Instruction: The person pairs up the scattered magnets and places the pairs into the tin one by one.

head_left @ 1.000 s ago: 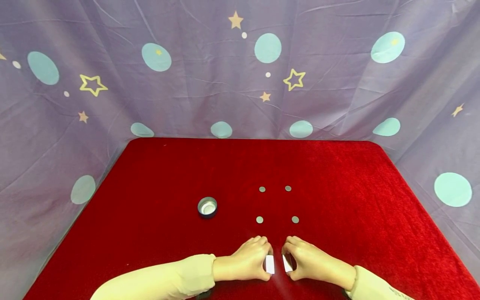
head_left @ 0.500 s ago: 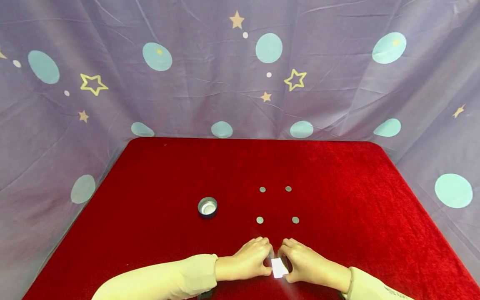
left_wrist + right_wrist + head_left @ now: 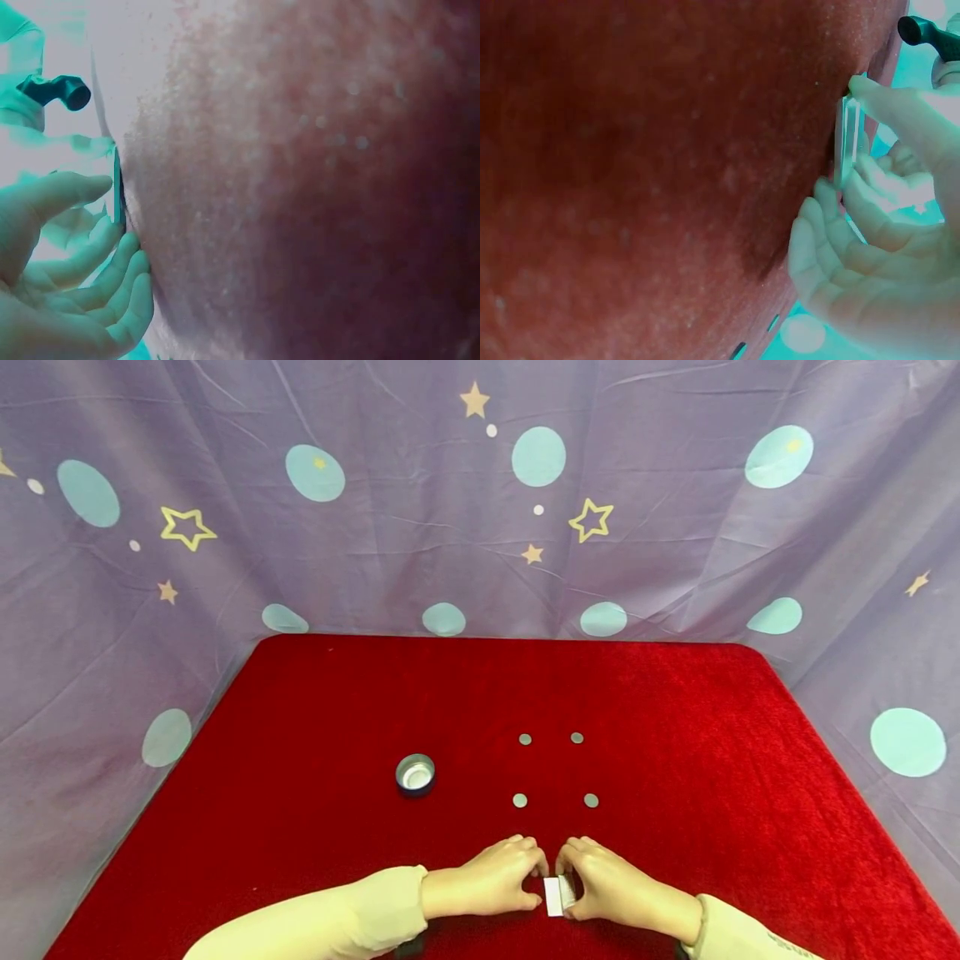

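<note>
My right hand (image 3: 611, 881) pinches a pair of small white card-like pieces (image 3: 552, 896) between thumb and fingers, low at the front of the table. One piece is plain white; the one beside it looks greyer and textured. In the right wrist view they show as a thin upright stack (image 3: 846, 142) between thumb tip and fingertips. Close by on the left, my left hand (image 3: 495, 881) is loosely curved, with a gap between thumb and forefinger. Its fingertips lie near the pieces' edge; whether they touch is hard to see. Whether the pieces are playing cards cannot be made out.
Several silvery coin-like discs (image 3: 520, 800) lie spread beyond the hands on the red cloth (image 3: 675, 735). Left of them stands a small round tin-like cup (image 3: 415, 775), dark outside and shiny within. A purple curtain (image 3: 420, 485) closes off the back and sides.
One second ago each hand held its own white piece, apart. The pieces have come together by the right hand, and the left fingers have come off theirs. The discs and cup have not moved.
</note>
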`<state>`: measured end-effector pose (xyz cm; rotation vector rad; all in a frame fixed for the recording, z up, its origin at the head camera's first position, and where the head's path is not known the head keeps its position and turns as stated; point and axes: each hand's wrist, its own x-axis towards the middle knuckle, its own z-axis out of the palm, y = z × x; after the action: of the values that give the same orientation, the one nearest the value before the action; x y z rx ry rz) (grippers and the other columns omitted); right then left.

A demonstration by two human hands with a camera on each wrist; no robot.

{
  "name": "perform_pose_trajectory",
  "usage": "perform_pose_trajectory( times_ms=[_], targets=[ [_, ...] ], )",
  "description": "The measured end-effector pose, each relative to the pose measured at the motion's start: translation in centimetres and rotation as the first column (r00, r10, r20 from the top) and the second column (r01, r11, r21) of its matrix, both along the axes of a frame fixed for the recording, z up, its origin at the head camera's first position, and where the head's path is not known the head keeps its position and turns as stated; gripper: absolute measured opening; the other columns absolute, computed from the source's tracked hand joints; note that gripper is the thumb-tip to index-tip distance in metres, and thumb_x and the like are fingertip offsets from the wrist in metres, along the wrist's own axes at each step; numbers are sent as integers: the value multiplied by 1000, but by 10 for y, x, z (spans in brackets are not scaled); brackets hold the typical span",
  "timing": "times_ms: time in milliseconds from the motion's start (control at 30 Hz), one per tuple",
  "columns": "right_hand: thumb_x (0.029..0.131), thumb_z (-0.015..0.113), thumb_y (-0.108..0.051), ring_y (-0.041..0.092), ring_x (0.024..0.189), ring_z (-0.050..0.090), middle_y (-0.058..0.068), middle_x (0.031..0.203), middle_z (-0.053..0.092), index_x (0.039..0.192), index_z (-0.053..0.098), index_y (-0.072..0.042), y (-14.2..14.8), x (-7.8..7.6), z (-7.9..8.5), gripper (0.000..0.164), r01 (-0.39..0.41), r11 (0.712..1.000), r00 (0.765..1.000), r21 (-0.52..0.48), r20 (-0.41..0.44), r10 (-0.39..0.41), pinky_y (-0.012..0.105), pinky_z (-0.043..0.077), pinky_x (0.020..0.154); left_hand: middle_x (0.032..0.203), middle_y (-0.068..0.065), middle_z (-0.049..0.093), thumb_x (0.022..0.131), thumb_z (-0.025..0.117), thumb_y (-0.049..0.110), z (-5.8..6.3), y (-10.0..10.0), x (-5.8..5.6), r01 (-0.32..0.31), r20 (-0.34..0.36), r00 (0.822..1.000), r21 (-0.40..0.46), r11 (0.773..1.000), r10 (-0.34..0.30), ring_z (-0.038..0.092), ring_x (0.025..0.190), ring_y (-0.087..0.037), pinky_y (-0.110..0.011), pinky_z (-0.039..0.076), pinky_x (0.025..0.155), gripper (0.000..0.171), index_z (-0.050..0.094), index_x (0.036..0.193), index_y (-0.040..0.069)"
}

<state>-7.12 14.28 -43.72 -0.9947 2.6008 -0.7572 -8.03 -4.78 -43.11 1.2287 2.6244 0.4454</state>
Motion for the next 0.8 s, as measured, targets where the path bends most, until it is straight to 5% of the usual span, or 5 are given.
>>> perform_pose_trajectory(
  times_ms=[467, 800],
  targets=[
    [62, 76, -8, 1, 65, 44, -10, 74, 50, 86, 53, -12, 0, 0, 0, 33, 66, 991, 982, -113, 184, -44, 18, 41, 57, 89, 8, 55, 77, 66, 20, 16, -28, -5, -96, 162, 984, 144, 985, 73, 49, 84, -4, -14, 41, 73, 21, 61, 95, 11],
    [69, 69, 1, 1, 63, 48, -3, 74, 55, 88, 57, -6, -1, 0, -3, 24, 136, 961, 932, -242, 361, -41, 18, 44, 56, 90, 3, 56, 78, 66, 17, 20, -55, -11, -202, 158, 973, 236, 951, 167, 52, 87, -11, -24, 44, 76, 22, 59, 96, 7]
  ],
)
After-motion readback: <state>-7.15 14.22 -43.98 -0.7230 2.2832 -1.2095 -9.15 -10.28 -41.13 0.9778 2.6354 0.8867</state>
